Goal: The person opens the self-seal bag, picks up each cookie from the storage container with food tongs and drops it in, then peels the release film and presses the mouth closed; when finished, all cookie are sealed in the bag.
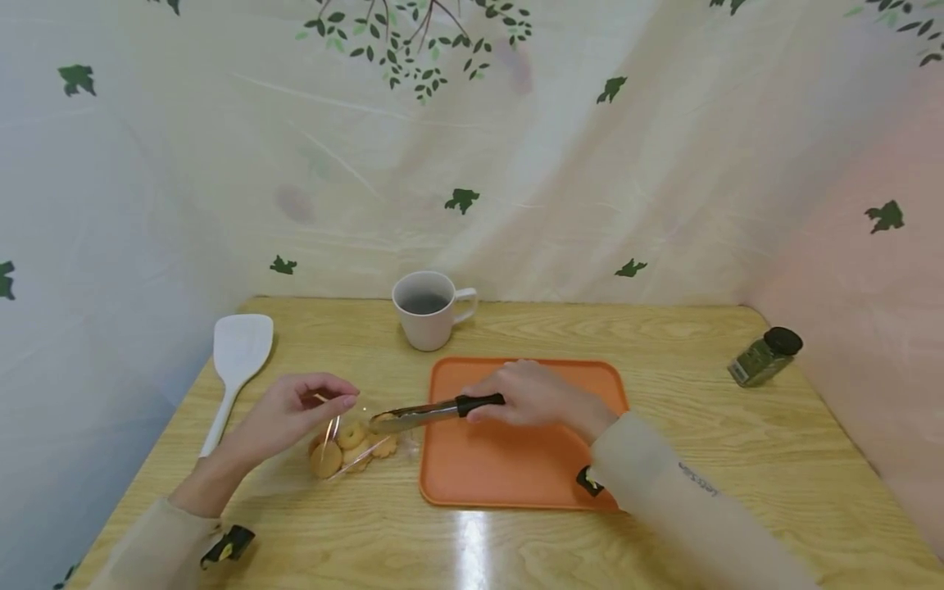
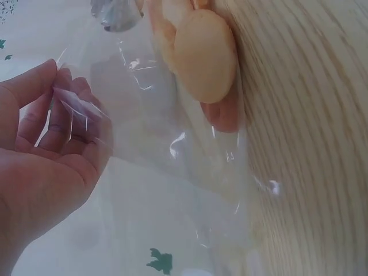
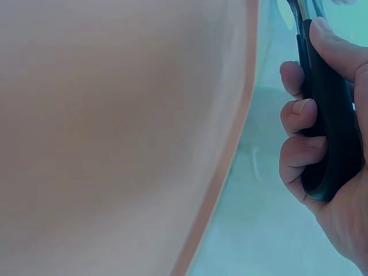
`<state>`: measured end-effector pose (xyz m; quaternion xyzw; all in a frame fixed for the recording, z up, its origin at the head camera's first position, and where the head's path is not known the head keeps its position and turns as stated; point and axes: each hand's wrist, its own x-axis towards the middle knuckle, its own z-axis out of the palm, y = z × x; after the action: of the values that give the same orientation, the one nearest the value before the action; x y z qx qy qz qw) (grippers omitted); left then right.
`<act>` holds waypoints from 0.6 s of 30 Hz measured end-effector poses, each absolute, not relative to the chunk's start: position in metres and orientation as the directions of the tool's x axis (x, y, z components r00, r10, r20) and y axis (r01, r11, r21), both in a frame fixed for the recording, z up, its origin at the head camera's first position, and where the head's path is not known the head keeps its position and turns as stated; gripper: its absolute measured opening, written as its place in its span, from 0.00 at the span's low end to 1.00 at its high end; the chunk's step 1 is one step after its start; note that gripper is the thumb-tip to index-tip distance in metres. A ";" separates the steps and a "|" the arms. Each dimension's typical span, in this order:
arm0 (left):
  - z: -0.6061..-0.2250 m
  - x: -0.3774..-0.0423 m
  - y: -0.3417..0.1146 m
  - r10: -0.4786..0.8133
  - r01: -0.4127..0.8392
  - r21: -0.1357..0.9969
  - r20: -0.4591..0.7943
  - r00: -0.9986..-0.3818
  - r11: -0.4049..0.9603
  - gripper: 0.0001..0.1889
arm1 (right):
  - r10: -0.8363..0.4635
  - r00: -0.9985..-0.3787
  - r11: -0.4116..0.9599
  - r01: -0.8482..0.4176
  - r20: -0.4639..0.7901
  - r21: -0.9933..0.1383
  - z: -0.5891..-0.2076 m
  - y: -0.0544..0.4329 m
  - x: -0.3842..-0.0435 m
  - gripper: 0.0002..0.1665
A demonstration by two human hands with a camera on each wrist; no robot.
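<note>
My left hand [image 1: 298, 414] pinches the edge of a clear plastic bag [image 2: 144, 138] between thumb and fingertips. Several round, golden cookies [image 1: 350, 447] lie in the bag on the table; in the left wrist view one cookie [image 2: 206, 57] shows close up. My right hand [image 1: 527, 395] grips the black handle of metal tongs [image 1: 424, 416] over the orange tray. The tongs' tips point left and reach the bag's opening, just above the cookies. Whether they touch a cookie I cannot tell. In the right wrist view my fingers curl round the black handle [image 3: 330, 121].
The orange tray [image 1: 509, 471] lies right of the bag. Behind it stands a white mug [image 1: 428, 328] with dark contents. A white spatula [image 1: 242, 348] lies at the left, and a black-lidded green jar [image 1: 763, 358] tilts at the far right. Patterned cloth [image 1: 546, 205] hangs behind the table.
</note>
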<state>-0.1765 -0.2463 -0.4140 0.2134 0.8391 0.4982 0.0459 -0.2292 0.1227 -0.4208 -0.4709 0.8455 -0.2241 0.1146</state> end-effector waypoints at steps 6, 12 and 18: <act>-0.411 -0.177 -0.243 0.411 0.320 0.854 0.140 -0.901 0.410 0.06 | -0.886 -0.459 0.377 -0.802 0.073 -0.463 -0.417 0.095 -0.230 0.08; -0.412 -0.178 -0.243 0.401 0.307 0.855 0.129 -0.907 0.419 0.05 | -0.884 -0.467 0.401 -0.796 0.038 -0.452 -0.415 0.074 -0.229 0.22; -0.411 -0.179 -0.243 0.392 0.313 0.844 0.136 -0.910 0.436 0.05 | -0.881 -0.473 0.417 -0.791 0.016 -0.448 -0.414 0.058 -0.229 0.28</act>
<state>-0.1794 -0.2426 -0.4106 0.2082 0.8463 0.4886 0.0401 -0.2286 0.0579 -0.4143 -0.5009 0.8343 -0.2014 0.1113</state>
